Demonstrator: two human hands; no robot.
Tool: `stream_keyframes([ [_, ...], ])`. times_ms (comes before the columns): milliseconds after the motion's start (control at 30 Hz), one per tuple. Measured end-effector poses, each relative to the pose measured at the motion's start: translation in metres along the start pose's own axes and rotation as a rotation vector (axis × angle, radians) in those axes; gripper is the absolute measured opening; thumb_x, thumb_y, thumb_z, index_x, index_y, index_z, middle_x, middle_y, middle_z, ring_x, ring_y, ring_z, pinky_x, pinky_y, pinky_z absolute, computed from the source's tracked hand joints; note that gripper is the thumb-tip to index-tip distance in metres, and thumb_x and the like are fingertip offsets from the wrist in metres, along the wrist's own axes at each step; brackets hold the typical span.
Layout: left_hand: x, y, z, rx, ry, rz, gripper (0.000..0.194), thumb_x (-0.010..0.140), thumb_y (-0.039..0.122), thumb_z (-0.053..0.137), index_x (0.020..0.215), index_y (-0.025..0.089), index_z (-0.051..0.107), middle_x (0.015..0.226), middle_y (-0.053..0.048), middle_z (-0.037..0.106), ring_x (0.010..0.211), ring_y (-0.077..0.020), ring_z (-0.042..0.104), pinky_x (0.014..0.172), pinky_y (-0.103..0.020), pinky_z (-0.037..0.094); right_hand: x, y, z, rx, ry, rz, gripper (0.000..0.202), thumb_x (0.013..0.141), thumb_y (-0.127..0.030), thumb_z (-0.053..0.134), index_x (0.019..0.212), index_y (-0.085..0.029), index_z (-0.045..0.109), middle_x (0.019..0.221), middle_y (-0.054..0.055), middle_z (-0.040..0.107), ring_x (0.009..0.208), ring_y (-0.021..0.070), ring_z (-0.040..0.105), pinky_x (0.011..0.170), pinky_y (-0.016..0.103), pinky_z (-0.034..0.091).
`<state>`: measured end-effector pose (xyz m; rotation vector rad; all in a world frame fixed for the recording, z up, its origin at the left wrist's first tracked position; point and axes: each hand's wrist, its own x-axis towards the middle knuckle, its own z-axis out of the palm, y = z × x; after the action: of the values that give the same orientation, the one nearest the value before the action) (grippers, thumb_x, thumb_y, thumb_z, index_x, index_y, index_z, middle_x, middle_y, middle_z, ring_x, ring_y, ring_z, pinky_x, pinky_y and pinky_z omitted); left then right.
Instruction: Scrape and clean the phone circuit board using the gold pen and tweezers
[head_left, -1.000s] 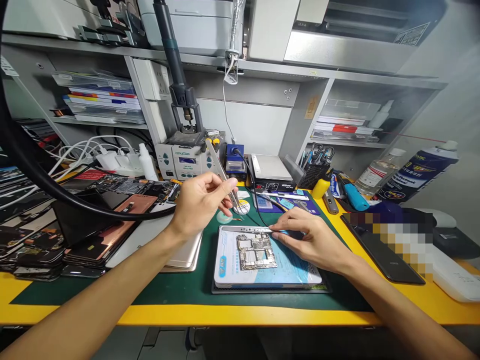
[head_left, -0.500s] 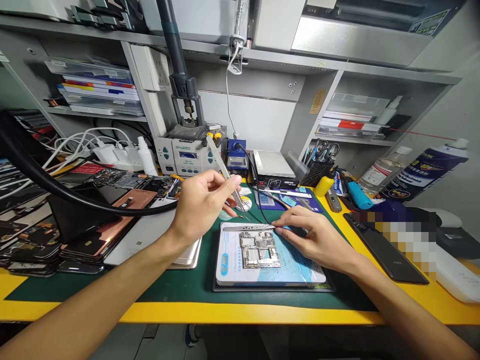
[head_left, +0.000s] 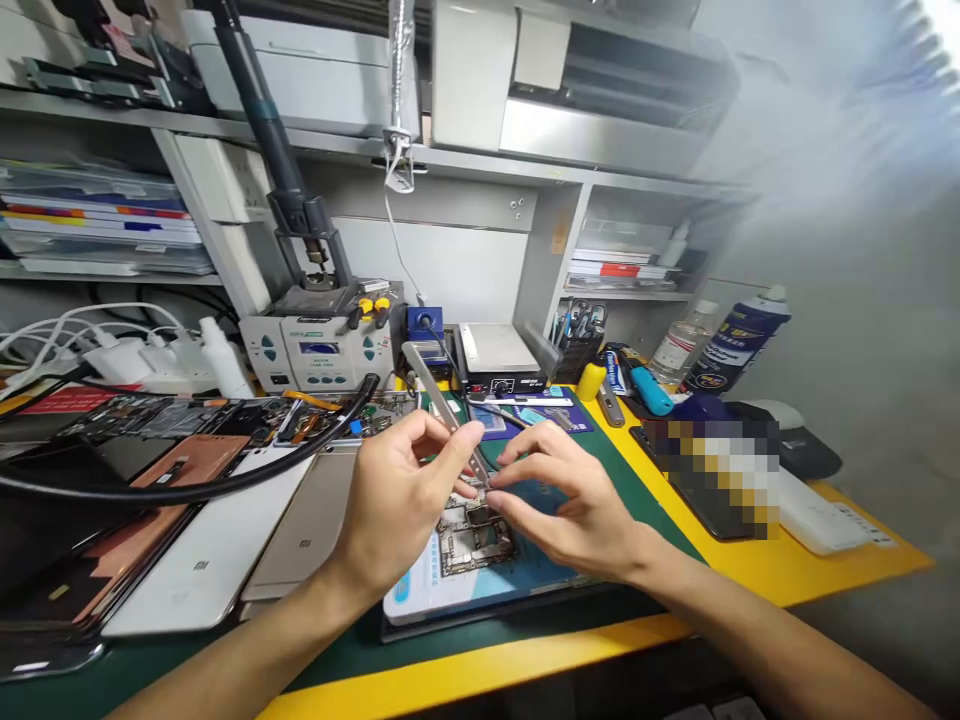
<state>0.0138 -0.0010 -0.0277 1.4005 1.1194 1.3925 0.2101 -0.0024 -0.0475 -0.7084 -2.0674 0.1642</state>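
1. In left hand [head_left: 397, 495]: metal tweezers [head_left: 430, 382], pinched aslant, apparently for control.
2. At lower end: right hand [head_left: 570, 495], thumb and forefinger nearly meeting, perhaps steadying; grip impossible to tell.
3. Beneath: circuit board [head_left: 489, 552], flat on blue-and-white box [head_left: 429, 602], presumably for raised access.
4. Farther below: green mat [head_left: 345, 668], probably protecting counter [head_left: 540, 665].

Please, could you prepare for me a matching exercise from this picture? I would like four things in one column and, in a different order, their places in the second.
Things:
1. tweezers
2. circuit board
3. spray can
4. white phone

Places:
A. on the blue-and-white box
B. partly behind the black hose
C. in the left hand
D. beside the clear bottle

Pairs: 1-C, 2-A, 3-D, 4-B
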Motion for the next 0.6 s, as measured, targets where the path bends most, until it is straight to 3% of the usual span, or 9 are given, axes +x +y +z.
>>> stream_keyframes([
  [167,-0.001,0.001,0.004,0.057,0.047,-0.002,0.035,0.081,0.049,0.082,0.068,0.020,0.068,0.064,0.003,0.070,0.055,-0.0189,0.077,0.053,-0.021,0.057,-0.004,0.001,-0.002,-0.018,0.002,0.027,0.003,0.091,-0.018,0.077,0.090,-0.021,0.077,0.103,0.010,0.075,0.094,0.0227,0.073,0.084,0.041,0.059],
  [333,0.000,0.004,0.000,0.109,0.077,-0.027,0.046,0.077,0.064,0.082,0.072,0.019,0.072,0.084,-0.004,0.081,0.058,-0.0204,0.078,0.055,-0.023,0.058,-0.007,0.002,-0.005,-0.037,-0.019,0.070,0.008,0.095,-0.019,0.073,0.087,-0.021,0.074,0.112,0.012,0.076,0.101,0.0246,0.072,0.090,0.044,0.058],
  [600,0.002,0.006,-0.007,0.171,0.057,-0.060,0.047,0.074,0.068,0.083,0.075,0.022,0.078,0.076,-0.003,0.081,0.064,-0.0200,0.079,0.064,-0.021,0.061,-0.009,0.009,-0.008,-0.035,-0.020,0.115,0.007,0.098,-0.017,0.064,0.094,-0.022,0.064,0.119,0.014,0.071,0.111,0.0255,0.068,0.096,0.046,0.058],
])
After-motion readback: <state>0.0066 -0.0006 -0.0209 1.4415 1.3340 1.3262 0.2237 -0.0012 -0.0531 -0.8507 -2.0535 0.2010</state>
